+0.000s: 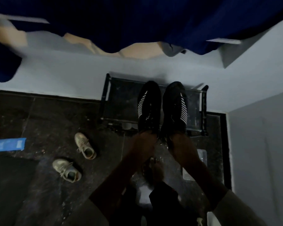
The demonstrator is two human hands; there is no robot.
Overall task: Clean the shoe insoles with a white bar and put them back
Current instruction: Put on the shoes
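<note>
Two black shoes with white side stripes are held up side by side over a black shoe rack (pixel 204 110). My left hand (pixel 144 142) grips the heel end of the left black shoe (pixel 148 106). My right hand (pixel 180 141) grips the heel end of the right black shoe (pixel 175 105). Both toes point away from me. No insole or white bar shows in this dim view.
A pair of pale sneakers (pixel 85 145) (pixel 66 169) lies on the dark speckled floor to the left. A blue flat packet (pixel 10 144) lies further left. Blue fabric (pixel 137 22) hangs across the top. Grey walls close in at the back and right. My bare foot (pixel 156 170) stands below.
</note>
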